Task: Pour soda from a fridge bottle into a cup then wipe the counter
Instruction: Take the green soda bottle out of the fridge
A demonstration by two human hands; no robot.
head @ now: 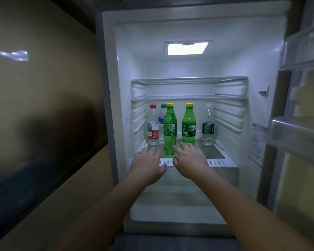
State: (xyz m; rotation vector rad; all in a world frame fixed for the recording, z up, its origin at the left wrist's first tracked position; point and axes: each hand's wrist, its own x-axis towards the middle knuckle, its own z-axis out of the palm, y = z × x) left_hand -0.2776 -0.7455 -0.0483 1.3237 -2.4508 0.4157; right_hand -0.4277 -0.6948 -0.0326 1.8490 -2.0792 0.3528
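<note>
Fridge shelf [216, 162]; two green soda bottles [170, 127] (three clear) [153, 125].

Two glossy green plastic soda bottles [179, 127] at frame centre; clear plastic water bottles [153, 124] beside them; smooth white plastic fridge walls [127, 69].

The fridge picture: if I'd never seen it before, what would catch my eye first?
Probably the bright interior light glowing at the top of the open fridge. Next, two green soda bottles with yellow caps: the nearer green bottle and the farther green bottle stand on the lit shelf among clear water bottles. Lastly, the left hand and right hand reach in, open, flanking the nearer one.
</note>
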